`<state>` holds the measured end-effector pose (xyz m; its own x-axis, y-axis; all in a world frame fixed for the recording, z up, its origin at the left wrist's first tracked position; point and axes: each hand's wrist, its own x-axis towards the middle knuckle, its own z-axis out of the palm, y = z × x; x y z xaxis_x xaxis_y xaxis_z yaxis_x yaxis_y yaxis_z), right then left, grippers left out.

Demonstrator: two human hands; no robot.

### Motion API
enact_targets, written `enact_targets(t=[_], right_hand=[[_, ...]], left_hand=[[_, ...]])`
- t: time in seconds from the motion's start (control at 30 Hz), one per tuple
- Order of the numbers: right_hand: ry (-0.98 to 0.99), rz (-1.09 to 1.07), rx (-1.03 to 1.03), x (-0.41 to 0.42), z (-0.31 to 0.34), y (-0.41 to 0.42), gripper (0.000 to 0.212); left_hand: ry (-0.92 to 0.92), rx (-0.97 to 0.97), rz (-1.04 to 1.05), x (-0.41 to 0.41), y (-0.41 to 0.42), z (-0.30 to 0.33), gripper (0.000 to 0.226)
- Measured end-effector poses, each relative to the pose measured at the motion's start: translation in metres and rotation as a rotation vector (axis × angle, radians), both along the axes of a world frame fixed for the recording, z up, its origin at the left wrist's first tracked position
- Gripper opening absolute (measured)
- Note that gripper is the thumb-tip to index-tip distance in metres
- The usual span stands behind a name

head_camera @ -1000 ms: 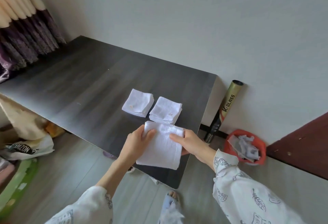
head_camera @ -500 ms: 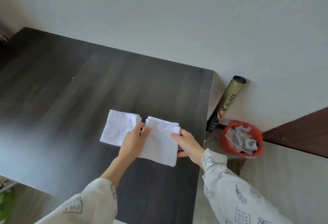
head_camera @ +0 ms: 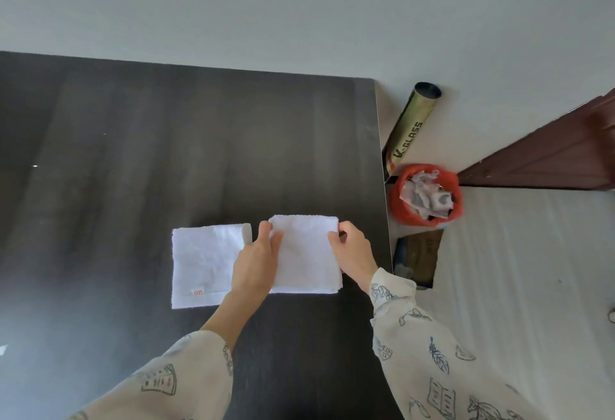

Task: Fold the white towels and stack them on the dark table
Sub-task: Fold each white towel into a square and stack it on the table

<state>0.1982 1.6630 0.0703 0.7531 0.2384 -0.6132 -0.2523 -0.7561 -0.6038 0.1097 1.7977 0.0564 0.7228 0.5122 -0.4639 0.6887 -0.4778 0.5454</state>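
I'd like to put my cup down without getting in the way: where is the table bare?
The dark table is bare left of the tagged towel and between both towels and the wall. It is crowded near the right edge, where the left hand and right hand hold the folded towel.

This looks like a room in a home. A dark wood-grain table [head_camera: 199,153] stands against a plain pale wall [head_camera: 299,3]. At the right of the frame, on the light floor [head_camera: 532,286], an orange-lined waste bin [head_camera: 426,195] holds crumpled paper, a gold tube [head_camera: 411,127] printed "K-GLASS" leans on the wall, and a reddish-brown wooden door [head_camera: 559,153] shows at the edge. The person's loose printed sleeves [head_camera: 432,353] look like pyjamas.
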Motion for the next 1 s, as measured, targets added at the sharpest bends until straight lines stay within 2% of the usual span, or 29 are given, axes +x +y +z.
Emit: enact_targets(t=[0.23, 0.4, 0.53, 0.63, 0.77, 0.9, 1.0], right_hand=[[-0.032, -0.039, -0.065, -0.005, -0.005, 0.001, 0.016], [-0.054, 0.011, -0.127, -0.004, -0.007, 0.003, 0.017], [-0.076, 0.031, -0.142, -0.002, -0.004, 0.004, 0.021], [-0.099, -0.042, -0.066, -0.002, 0.009, -0.003, 0.026], [-0.187, -0.139, 0.020, -0.003, 0.037, -0.034, 0.035], [-0.273, -0.264, 0.126, -0.008, 0.071, -0.099, 0.033], [-0.355, -0.384, 0.182, -0.026, 0.095, -0.172, 0.030]], left_hand=[[0.001, -0.029, -0.044, -0.007, -0.004, 0.003, 0.026], [0.018, -0.043, -0.031, -0.007, -0.001, 0.001, 0.024], [0.065, 0.037, -0.053, -0.002, 0.004, 0.002, 0.027], [0.064, 0.129, -0.044, -0.007, 0.006, 0.014, 0.024], [-0.069, 0.250, -0.122, -0.004, -0.007, 0.046, 0.020], [-0.251, 0.236, -0.295, 0.018, -0.055, 0.082, 0.025], [-0.347, 0.197, -0.429, 0.030, -0.120, 0.108, 0.026]])
